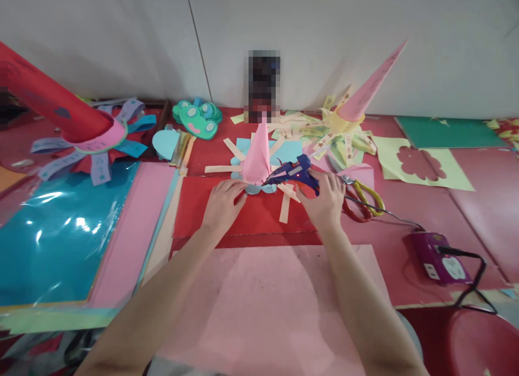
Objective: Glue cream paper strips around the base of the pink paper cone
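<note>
A pink paper cone (pixel 255 160) stands on a light blue paper flower (pixel 292 147) in front of me, with cream paper strips (pixel 222 169) spreading out around its base. My left hand (pixel 224 202) pinches the near left edge of the flower, right beside the cone's foot; its fingertips are partly hidden. In my right hand (pixel 327 197) is a blue glue gun (pixel 298 172) with a small red light lit. Its nozzle points left and is close against the lower right of the cone. Another cream strip (pixel 285 206) lies below the gun.
Scissors (pixel 365 200) lie right of my right hand. The gun's cord runs to a purple power socket (pixel 440 257). A finished-looking pink cone (pixel 371 87) leans back right, a red paper tube (pixel 52 95) left. Pink paper (pixel 259 300) covers the near table.
</note>
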Motion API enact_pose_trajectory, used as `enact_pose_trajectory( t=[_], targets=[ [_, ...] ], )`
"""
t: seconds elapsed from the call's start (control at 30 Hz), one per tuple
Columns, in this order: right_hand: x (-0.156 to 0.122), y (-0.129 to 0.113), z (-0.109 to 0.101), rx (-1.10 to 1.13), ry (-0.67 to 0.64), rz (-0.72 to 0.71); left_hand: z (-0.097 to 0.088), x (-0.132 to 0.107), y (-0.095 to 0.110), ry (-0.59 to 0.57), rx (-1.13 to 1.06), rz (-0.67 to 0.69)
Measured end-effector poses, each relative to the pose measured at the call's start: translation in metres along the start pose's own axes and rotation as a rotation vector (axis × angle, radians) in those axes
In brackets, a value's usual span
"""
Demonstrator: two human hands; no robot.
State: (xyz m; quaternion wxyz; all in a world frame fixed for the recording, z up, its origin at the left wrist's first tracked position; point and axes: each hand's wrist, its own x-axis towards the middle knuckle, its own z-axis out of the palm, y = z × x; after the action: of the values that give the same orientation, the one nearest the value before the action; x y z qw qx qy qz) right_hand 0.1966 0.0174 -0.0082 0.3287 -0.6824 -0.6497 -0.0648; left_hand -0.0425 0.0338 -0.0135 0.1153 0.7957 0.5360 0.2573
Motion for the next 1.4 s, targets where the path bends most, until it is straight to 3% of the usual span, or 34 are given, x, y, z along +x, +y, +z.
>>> enact_pose_trajectory(
  t=[0.57, 1.4],
  targets=[
    [-0.0015, -0.0056, 0.0048, -0.034, -0.028, -0.047, -0.0012, 0.0009, 0.0053, -0.094, -0.026, 0.049],
    [-0.0024, -0.0044, 0.0037, -0.065, -0.025, -0.034, -0.0014, 0.0019, 0.0043, -0.114, -0.052, 0.031]
  ],
)
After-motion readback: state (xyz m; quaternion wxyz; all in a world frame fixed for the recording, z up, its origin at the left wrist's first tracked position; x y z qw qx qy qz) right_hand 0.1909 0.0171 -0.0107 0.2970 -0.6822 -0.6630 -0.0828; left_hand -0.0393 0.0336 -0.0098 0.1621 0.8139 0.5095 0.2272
